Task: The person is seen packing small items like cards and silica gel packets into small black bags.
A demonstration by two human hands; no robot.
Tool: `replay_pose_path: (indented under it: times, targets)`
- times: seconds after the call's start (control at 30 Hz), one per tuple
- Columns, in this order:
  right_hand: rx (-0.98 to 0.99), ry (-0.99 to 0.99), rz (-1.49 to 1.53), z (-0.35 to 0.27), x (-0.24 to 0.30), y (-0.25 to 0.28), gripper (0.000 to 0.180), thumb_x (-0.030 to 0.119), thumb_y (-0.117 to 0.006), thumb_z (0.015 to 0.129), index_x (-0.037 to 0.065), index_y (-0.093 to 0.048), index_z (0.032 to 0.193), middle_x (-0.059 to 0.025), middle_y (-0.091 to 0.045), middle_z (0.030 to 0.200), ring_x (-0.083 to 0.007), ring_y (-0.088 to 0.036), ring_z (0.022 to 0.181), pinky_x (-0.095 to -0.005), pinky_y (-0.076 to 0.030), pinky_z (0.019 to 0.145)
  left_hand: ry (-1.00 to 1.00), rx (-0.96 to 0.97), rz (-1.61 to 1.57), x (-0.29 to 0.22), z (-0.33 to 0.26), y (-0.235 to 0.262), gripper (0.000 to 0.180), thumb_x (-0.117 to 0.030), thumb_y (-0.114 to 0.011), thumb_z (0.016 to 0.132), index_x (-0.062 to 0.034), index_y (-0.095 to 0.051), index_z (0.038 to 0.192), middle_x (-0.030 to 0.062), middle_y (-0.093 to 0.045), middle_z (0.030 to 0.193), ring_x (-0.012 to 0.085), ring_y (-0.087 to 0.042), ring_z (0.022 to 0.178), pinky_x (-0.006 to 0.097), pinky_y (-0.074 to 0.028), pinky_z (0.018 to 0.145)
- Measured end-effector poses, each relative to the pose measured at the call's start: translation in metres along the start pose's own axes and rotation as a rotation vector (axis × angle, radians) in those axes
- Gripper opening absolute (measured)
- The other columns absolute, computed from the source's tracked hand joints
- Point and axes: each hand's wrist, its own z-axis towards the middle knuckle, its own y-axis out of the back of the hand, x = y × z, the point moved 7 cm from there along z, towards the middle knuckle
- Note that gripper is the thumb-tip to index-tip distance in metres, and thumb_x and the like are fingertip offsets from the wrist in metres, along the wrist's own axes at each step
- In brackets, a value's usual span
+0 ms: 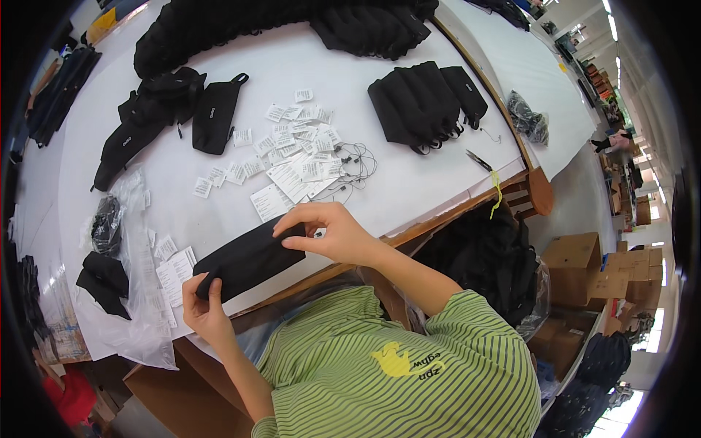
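White cloth covers a big work table (409, 182), and its wooden edge runs close to the person in a green striped shirt (365, 365). Both hands hold one long black pouch (248, 259) that lies flat at the near edge of the table. The left hand (206, 306) pinches the near left end of the pouch, fingers shut tight on it. The right hand (332, 232) is on the far right end, with thumb and fingers pressed together on the top corner.

Just left of the pouch is a clear plastic bag (135, 292) with small black pieces and paper slips on it. A little farther, in the middle of the table, lies a spread of white paper tags (292, 153), with thin black strings (354, 164) beside them on the right. Left of the tags lie a few black pouches (175, 113). Right of the tags sits a neat stack of black pouches (420, 106), and small scissors (478, 160) lie near the table's right edge. At the far side is a long heap of black bags (241, 25). On the floor to the right stand brown cardboard boxes (584, 263).
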Motion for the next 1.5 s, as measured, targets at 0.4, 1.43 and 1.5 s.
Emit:
replay_pose_path:
  times: [0.4, 1.43, 1.5]
  targets:
    - [-1.137, 0.166, 0.499, -0.06, -0.063, 0.375, 0.041, 0.012, -0.069, 0.084, 0.004, -0.056, 0.121, -0.0101, -0.066, 0.094, -0.02, -0.066, 0.069, -0.0229, -0.05, 0.056, 0.223, 0.1, 0.288, 0.045, -0.008, 0.018, 0.026, -0.007, -0.06, 0.086, -0.006, -0.06, 0.112, 0.0113, -0.052, 0.127, 0.0202, -0.051, 0.108, 0.036, -0.042, 0.09]
    - [-0.073, -0.178, -1.03, 0.022, -0.073, 0.08, 0.008, 0.016, -0.066, 0.078, 0.01, -0.064, 0.082, -0.0041, -0.062, 0.083, -0.0218, -0.063, 0.081, -0.0344, -0.048, 0.068, 0.294, -0.306, 0.418, 0.083, 0.013, 0.077, 0.022, -0.013, -0.063, 0.088, -0.0008, -0.057, 0.105, 0.0051, -0.06, 0.085, 0.0118, -0.053, 0.07, 0.025, -0.044, 0.066]
    - [-0.072, -0.158, -1.01, 0.026, -0.076, 0.083, 0.009, 0.015, -0.068, 0.078, 0.009, -0.064, 0.081, -0.0035, -0.061, 0.08, -0.0204, -0.059, 0.074, -0.0326, -0.047, 0.064, 0.261, -0.312, 0.451, 0.075, 0.018, 0.073, 0.029, -0.011, -0.064, 0.086, -0.0024, -0.055, 0.112, 0.0062, -0.06, 0.091, 0.0141, -0.054, 0.08, 0.027, -0.044, 0.071]
